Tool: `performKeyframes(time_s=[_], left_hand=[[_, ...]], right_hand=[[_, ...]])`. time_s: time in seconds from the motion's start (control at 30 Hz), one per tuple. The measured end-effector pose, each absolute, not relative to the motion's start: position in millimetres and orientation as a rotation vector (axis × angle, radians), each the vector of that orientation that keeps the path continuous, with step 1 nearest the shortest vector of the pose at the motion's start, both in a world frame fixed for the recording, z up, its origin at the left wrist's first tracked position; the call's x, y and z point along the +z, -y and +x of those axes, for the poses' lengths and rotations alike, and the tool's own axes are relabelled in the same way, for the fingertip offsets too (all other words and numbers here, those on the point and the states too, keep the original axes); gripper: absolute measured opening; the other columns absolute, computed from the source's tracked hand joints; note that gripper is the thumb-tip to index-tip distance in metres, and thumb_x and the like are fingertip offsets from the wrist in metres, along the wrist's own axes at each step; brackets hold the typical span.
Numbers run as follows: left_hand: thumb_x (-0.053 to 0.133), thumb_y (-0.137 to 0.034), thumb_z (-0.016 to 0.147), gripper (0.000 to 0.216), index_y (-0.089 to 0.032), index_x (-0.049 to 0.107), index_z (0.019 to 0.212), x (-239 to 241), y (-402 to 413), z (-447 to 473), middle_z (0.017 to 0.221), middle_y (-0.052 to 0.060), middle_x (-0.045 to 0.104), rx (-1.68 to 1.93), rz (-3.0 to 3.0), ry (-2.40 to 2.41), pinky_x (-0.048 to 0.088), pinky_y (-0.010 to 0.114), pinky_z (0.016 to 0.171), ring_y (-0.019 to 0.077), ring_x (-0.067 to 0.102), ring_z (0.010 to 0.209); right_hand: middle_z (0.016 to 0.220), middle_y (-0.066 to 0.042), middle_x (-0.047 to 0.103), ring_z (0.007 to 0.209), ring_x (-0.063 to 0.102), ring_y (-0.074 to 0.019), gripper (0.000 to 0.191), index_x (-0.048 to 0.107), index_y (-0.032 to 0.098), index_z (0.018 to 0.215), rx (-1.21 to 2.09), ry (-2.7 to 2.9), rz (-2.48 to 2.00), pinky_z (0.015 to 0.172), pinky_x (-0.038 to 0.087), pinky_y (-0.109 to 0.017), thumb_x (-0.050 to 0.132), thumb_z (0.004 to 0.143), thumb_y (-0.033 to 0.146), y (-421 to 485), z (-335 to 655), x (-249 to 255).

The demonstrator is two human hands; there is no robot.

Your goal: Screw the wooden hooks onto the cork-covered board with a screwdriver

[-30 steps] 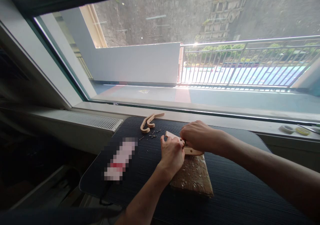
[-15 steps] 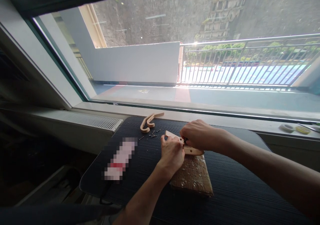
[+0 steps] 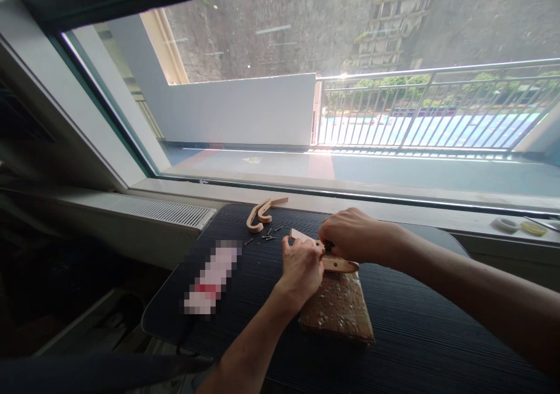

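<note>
My left hand (image 3: 303, 264) is closed on a pale wooden piece (image 3: 343, 265) with drilled holes, pressing it over a tape-wrapped brown block (image 3: 336, 309). Its fingers cover the middle of the wood. Just to the right, my right hand (image 3: 350, 231) is in a fist above the same piece, around something small and dark (image 3: 328, 246) that is mostly hidden. Two curved wooden hooks (image 3: 254, 224) lie beyond my left hand at the table's far edge. Several loose screws (image 3: 268, 238) are scattered between the hooks and the wooden piece.
Everything rests on a black table (image 3: 411, 301) with rounded corners. A pixelated pink and white object (image 3: 219, 271) lies at its left. Behind are a window sill with rolls of tape (image 3: 505, 225), and a white radiator (image 3: 170, 210) stands to the left.
My right fist has turned slightly over the wooden piece, and more of the dark thing shows. The left hand keeps its hold; the view has shifted a little.
</note>
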State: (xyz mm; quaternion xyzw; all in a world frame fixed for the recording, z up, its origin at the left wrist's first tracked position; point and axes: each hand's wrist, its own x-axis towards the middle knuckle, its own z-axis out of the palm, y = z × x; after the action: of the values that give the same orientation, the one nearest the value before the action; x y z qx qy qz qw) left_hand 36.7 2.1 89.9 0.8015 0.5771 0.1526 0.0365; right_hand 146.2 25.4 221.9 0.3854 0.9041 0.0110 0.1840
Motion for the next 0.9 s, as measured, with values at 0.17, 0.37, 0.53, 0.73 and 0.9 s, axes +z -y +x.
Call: performKeyframes(time_s=[0.17, 0.37, 0.53, 0.73, 0.9], left_hand=[[0.051, -0.020, 0.080, 0.013, -0.020, 0.064, 0.082, 90, -3, 36, 0.093, 0.006, 0.066, 0.471, 2.418, -1.773, 0.027, 0.047, 0.098, 0.0237, 0.056, 0.095], [0.051, -0.017, 0.080, 0.016, -0.023, 0.065, 0.081, 90, -5, 36, 0.094, 0.004, 0.067, 0.451, 2.392, -1.750, 0.030, 0.047, 0.095, 0.0234, 0.056, 0.096], [0.050, -0.017, 0.082, 0.017, -0.024, 0.065, 0.084, 91, -5, 38, 0.097, 0.003, 0.066, 0.426, 2.370, -1.745, 0.029, 0.046, 0.097, 0.0227, 0.055, 0.100], [0.051, -0.019, 0.083, 0.015, -0.022, 0.066, 0.083, 93, -5, 38, 0.098, 0.005, 0.066, 0.408, 2.360, -1.739, 0.031, 0.044, 0.095, 0.0229, 0.055, 0.100], [0.051, -0.020, 0.083, 0.014, -0.021, 0.064, 0.089, 93, -4, 38, 0.101, 0.005, 0.065, 0.434, 2.371, -1.738, 0.029, 0.043, 0.096, 0.0230, 0.053, 0.103]], right_hand=[[0.080, -0.014, 0.071, 0.076, 0.066, -0.0218, 0.017, 0.070, 0.011, 0.078, 0.082, -2.538, 1.109, 0.057, 0.037, -0.026, 0.052, 0.077, 0.010, -26, 146, 213], [0.076, -0.014, 0.071, 0.072, 0.067, -0.0231, 0.019, 0.071, 0.012, 0.076, 0.061, -2.537, 1.079, 0.054, 0.038, -0.027, 0.055, 0.080, 0.021, -26, 151, 191], [0.078, -0.014, 0.072, 0.074, 0.067, -0.0249, 0.020, 0.071, 0.011, 0.078, 0.074, -2.556, 1.092, 0.055, 0.039, -0.028, 0.054, 0.080, 0.021, -27, 152, 191], [0.077, -0.013, 0.071, 0.073, 0.066, -0.0242, 0.022, 0.071, 0.013, 0.076, 0.069, -2.550, 1.145, 0.055, 0.038, -0.027, 0.053, 0.082, 0.025, -26, 160, 199], [0.073, -0.013, 0.071, 0.069, 0.066, -0.0236, 0.024, 0.069, 0.014, 0.073, 0.078, -2.537, 1.221, 0.054, 0.037, -0.027, 0.054, 0.081, 0.031, -22, 171, 208]])
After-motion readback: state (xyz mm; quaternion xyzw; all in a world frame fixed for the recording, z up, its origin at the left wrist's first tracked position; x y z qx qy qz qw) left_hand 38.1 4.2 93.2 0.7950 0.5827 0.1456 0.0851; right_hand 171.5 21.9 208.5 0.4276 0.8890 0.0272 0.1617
